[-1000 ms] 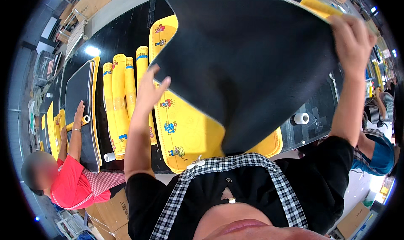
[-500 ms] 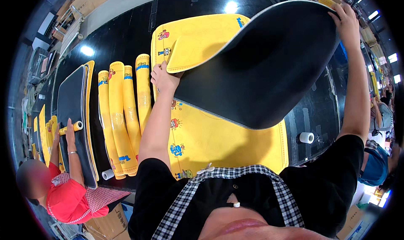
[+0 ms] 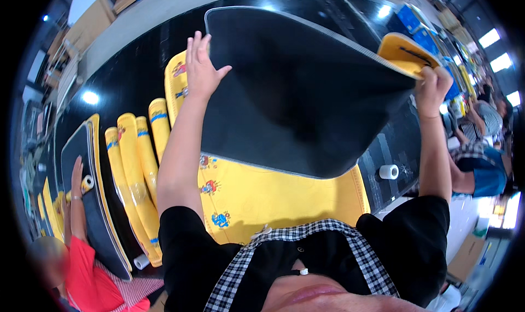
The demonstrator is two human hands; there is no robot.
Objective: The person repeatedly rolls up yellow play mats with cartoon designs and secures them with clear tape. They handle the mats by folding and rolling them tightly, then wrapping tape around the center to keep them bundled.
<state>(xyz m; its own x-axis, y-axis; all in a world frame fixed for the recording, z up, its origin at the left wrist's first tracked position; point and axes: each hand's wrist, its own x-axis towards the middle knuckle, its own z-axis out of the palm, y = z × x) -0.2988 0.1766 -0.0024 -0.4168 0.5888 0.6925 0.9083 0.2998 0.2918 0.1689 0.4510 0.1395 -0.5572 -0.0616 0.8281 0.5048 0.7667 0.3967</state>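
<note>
A large mat is raised over the table with its black underside toward me. Its upper right corner curls over and shows yellow. My right hand is closed on the mat's edge beside that curl. At the mat's left edge, my left hand is open, its fingers upright and thumb out to the side; whether it touches the mat I cannot tell. Underneath lies a yellow mat with small cartoon prints, partly covered by the raised one. Several rolled yellow mats lie to the left of my left forearm.
The black table carries a white roll at right and another white roll at left. Further left, a co-worker in red handles a yellow roll by stacked dark mats. Blue boxes stand at the far right.
The raised mat has swung left and flattened out, its black side broader in view. My left hand has let go and risen to its far left edge. My right hand has come lower.
</note>
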